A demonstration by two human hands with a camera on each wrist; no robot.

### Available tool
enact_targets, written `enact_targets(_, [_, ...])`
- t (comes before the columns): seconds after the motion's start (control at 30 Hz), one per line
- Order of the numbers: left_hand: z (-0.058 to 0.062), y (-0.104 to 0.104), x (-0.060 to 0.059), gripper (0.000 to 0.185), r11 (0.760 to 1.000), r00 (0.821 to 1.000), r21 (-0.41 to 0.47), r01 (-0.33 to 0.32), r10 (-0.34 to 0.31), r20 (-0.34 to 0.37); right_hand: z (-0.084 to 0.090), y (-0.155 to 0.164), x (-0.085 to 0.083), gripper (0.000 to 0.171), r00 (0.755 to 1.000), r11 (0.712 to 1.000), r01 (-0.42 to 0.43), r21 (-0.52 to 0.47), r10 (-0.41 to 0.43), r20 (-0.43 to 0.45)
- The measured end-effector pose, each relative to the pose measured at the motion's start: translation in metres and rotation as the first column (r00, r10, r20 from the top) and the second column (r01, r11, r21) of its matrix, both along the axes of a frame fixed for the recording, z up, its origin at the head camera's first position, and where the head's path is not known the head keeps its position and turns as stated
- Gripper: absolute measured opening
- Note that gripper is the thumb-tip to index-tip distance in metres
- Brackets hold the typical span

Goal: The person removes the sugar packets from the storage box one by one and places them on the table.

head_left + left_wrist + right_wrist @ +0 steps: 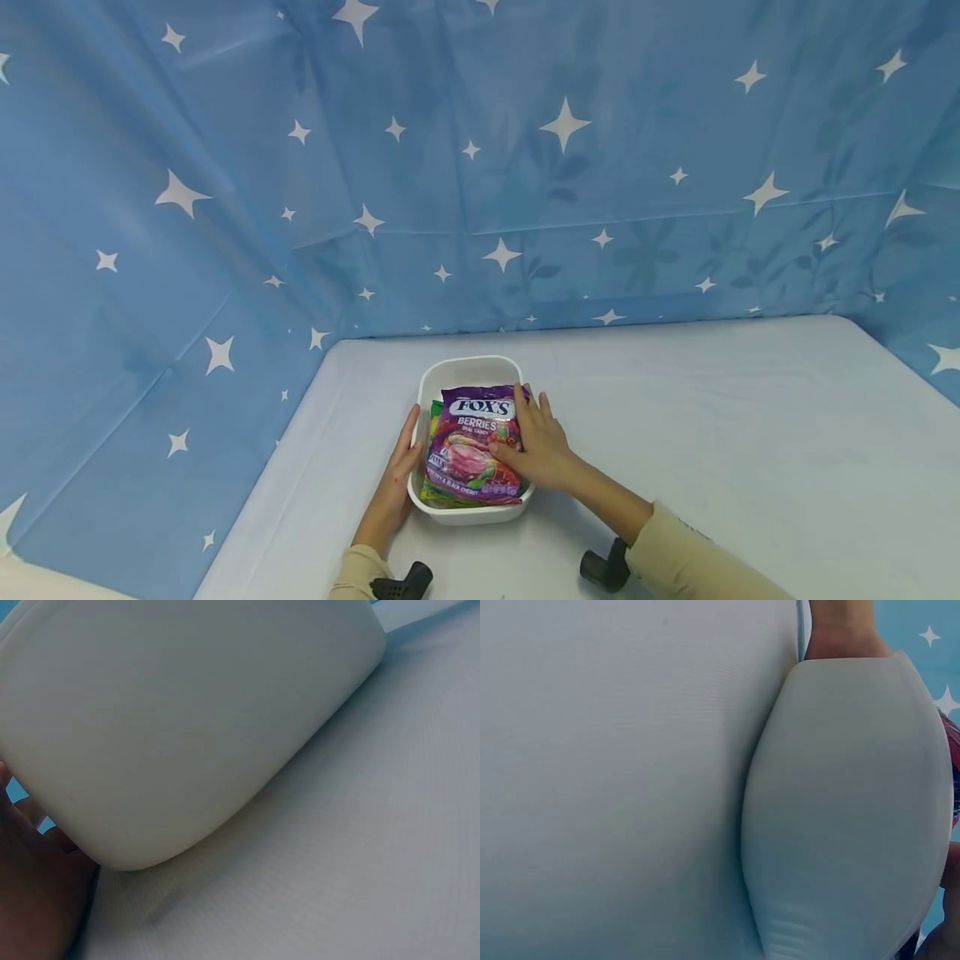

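A white plastic basin (471, 517) with rounded corners stands on the table. In it lies a purple bag of Fox's Berries candy (472, 458), on top of a green and yellow packet (434, 412) that is mostly hidden. Along the basin's left side rests my left hand (397, 479), its fingers straight against the outer wall. My right hand (546, 450) lies over the right rim with extended fingers and touches the right part of the candy bag, thumb on its front. Both wrist views are largely filled by the basin's outer wall (187, 735).
A white cloth covers the table (712, 433). Behind it and to the left hangs a blue curtain (480, 183) with white stars. A black device (405, 582) sits at the left wrist and another black device (606, 568) at the right.
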State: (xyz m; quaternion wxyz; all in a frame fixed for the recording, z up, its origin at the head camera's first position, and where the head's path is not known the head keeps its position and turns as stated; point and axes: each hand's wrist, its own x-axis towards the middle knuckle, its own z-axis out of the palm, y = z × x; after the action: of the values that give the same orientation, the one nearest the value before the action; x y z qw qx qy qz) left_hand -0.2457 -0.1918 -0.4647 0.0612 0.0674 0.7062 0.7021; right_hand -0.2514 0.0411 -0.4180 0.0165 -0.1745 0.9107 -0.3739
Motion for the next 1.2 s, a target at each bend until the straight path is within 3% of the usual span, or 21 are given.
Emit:
enact_targets(0.43, [0.0, -0.001, -0.001, 0.053, 1.0, 1.0, -0.022, 0.0, 0.0, -0.026, 0.012, -0.005, -0.002, 0.089, 0.999, 0.997, -0.046, -0.055, 0.045, -0.012])
enact_targets(0.77, [-0.002, -0.001, -0.001, 0.054, 0.999, 1.0, -0.033, -0.009, 0.009, -0.017, 0.023, -0.013, 0.002, 0.092, 0.996, 0.988, -0.061, -0.144, 0.068, 0.048])
enact_targets(1.0, [0.0, 0.001, -0.001, 0.054, 1.0, 1.0, -0.021, -0.001, 0.0, -0.016, 0.029, -0.02, 0.005, 0.095, 0.998, 0.984, -0.063, -0.166, 0.066, 0.012])
enact_targets(1.2, [0.001, 0.001, -0.001, 0.055, 1.0, 1.0, 0.007, 0.007, -0.007, -0.014, 0.032, -0.028, 0.006, 0.097, 0.995, 0.971, -0.077, -0.228, 0.09, 0.045])
